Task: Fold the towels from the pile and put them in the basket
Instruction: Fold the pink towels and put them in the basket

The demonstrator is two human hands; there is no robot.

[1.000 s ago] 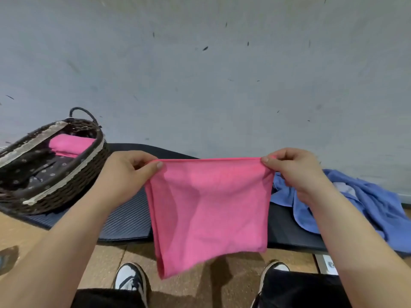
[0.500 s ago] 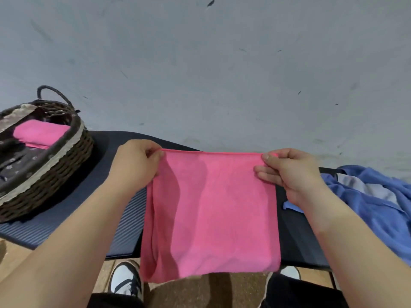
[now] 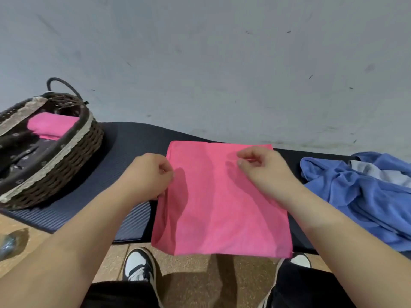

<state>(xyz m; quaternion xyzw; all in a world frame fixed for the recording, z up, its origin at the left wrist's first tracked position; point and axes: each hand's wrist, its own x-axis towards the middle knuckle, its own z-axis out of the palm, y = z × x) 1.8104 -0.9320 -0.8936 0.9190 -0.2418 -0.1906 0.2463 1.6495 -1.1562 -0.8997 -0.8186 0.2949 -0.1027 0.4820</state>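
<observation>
A pink towel (image 3: 218, 210), folded into a rough square, lies flat on the dark mat (image 3: 124, 152), and its near edge hangs over the mat's front. My left hand (image 3: 149, 176) hovers at the towel's left edge with loosely curled fingers. My right hand (image 3: 264, 172) hangs just above the towel's upper right part, casting a shadow on it, thumb and fingers curled close together. Neither hand grips cloth. At the left stands the brown wicker basket (image 3: 73, 152) with a folded pink towel (image 3: 51, 125) inside. A pile of blue towels (image 3: 360, 196) lies at the right.
The mat runs along a grey wall (image 3: 200, 63). My shoes (image 3: 138, 265) and dark trousers are below on a cork-coloured floor (image 3: 191, 263). A bare strip of mat separates the basket from the pink towel.
The pink towel, held up by its top corners, has been laid down on the mat. Both hands have let go of the corners and drawn back a little.
</observation>
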